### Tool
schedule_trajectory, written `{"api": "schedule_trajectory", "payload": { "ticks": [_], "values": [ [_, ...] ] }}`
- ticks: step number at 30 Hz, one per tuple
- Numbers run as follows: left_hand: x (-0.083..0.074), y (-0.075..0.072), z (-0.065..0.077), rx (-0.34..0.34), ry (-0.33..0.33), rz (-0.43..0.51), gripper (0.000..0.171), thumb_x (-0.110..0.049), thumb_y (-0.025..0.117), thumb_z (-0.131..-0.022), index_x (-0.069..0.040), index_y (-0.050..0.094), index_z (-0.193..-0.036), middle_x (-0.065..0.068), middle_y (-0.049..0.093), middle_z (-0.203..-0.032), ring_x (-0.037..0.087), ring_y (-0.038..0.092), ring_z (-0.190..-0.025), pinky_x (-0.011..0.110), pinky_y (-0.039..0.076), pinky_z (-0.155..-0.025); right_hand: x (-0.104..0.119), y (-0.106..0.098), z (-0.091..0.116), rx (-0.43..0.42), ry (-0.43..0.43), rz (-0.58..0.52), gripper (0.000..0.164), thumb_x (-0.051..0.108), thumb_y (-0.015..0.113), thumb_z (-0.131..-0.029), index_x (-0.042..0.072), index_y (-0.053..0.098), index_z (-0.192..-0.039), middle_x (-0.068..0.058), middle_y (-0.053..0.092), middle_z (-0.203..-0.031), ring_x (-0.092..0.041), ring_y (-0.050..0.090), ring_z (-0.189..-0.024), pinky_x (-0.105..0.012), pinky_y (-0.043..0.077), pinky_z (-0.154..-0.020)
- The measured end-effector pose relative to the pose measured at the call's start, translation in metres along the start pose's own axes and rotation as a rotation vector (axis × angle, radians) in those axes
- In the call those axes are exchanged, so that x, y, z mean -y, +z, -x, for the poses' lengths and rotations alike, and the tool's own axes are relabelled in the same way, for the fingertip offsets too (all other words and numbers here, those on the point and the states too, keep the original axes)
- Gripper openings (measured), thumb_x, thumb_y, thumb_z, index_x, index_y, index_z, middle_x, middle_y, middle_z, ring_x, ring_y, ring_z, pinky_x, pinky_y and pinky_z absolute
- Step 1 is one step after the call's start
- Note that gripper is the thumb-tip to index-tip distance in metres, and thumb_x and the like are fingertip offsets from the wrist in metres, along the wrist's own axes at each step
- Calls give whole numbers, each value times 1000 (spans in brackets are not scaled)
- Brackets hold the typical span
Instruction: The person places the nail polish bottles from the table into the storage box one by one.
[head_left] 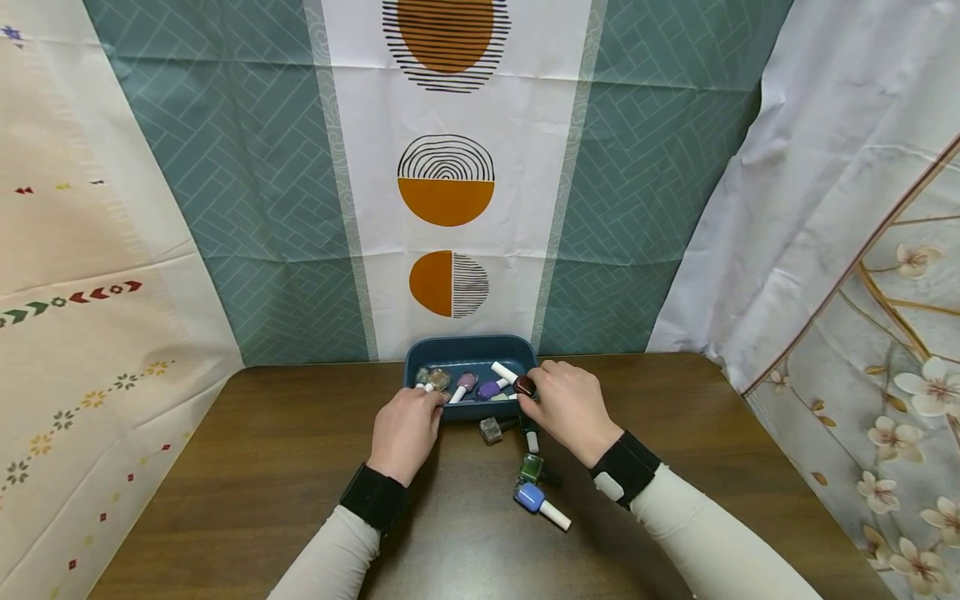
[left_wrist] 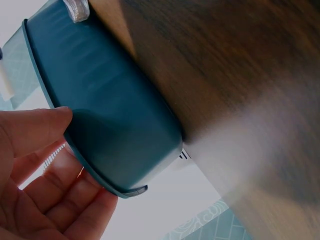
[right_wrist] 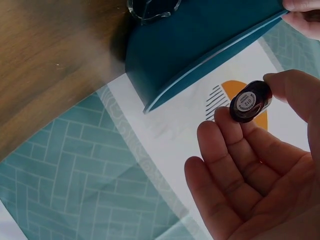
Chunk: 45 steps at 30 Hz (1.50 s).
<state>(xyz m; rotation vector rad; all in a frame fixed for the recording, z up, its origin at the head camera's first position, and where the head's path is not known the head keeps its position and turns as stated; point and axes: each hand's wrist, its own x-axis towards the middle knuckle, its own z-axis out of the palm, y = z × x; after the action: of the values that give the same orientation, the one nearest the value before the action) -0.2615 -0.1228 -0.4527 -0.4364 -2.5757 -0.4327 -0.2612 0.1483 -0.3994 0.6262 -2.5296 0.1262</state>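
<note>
A dark teal bin (head_left: 472, 412) stands at the back of the table with several nail polish bottles in it, among them a mauve bottle (head_left: 468, 381), a purple bottle (head_left: 489, 390) and a glittery bottle (head_left: 439, 380). My left hand (head_left: 405, 433) grips the bin's rim near its front left corner, thumb on the outer wall (left_wrist: 110, 100). Over the bin's right side, my right hand (head_left: 573, 408) pinches a dark red nail polish bottle (right_wrist: 250, 102) between thumb and fingers. Its labelled base faces the right wrist camera; its white cap points into the bin.
In front of the bin lie a grey glitter bottle (head_left: 491, 431), a dark bottle with a white cap (head_left: 532, 439), a green bottle (head_left: 531, 468) and a blue bottle (head_left: 529, 497). Patterned cloth (head_left: 450, 283) hangs behind the wooden table (head_left: 262, 467).
</note>
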Motion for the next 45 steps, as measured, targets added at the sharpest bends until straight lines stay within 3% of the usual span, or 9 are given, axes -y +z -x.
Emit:
{"api": "schedule_trajectory", "payload": {
  "ticks": [14,21,31,45],
  "values": [
    [1,1,2,8,-7,0,8,-9,88,-94,-12,86,-102,5,76,-89,27,69,-84,43,59,-70,2,13,-20,73,31,56,29,28,87,-95,11,70,-79,-2,56,-70,-20,55,-61,-37,46,-52],
    [0,0,0,16,-9,1,8,-10,88,-94,-12,86,-102,5,76,-89,26,69,-84,42,59,-70,2,18,-29,135,38,75,27,30,87,-96,8,74,-85,-5,60,-73,-21,55,-64,-37,48,-54],
    [-1,0,0,2,-3,4,10,-9,87,-95,-12,87,-104,5,77,-90,28,71,-86,45,59,-69,3,27,-37,146,34,97,29,30,88,-96,9,75,-81,-5,61,-72,-23,59,-64,-39,50,-53],
    [0,-1,-1,23,-16,3,10,-10,87,-96,-12,87,-106,5,78,-93,28,71,-86,45,60,-70,12,38,-51,312,85,127,26,30,84,-99,12,78,-80,-4,60,-72,-23,59,-66,-40,53,-58]
  ]
}}
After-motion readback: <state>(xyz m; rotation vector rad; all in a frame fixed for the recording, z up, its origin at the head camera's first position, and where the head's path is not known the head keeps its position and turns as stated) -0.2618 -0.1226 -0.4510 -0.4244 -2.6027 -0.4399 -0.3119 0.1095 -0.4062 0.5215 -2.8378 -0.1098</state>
